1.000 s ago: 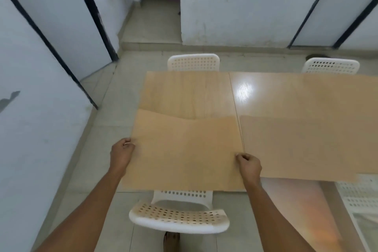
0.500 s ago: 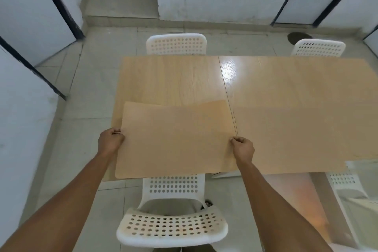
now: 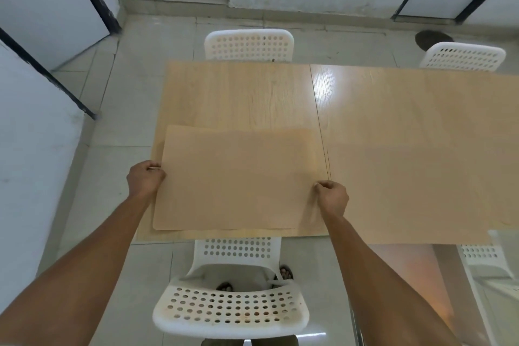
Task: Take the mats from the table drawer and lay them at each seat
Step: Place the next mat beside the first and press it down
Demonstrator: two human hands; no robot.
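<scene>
A tan rectangular mat [image 3: 238,177] lies over the near left part of the light wooden table [image 3: 238,93], in front of the closest chair. My left hand [image 3: 144,178] pinches the mat's left edge and my right hand [image 3: 332,196] pinches its right edge. A second tan mat [image 3: 421,191] lies flat on the table to the right, its near edge overhanging the table's front.
White perforated chairs stand around the table: one right below me [image 3: 230,309], one at the far left [image 3: 248,45], one at the far right [image 3: 463,57], another at the near right [image 3: 483,258]. White walls and dark-framed doors enclose the tiled floor.
The mat came down from a raised, bowed position to lie nearly flat on the table, a little further in from the near edge. Both hands kept their grip on its sides.
</scene>
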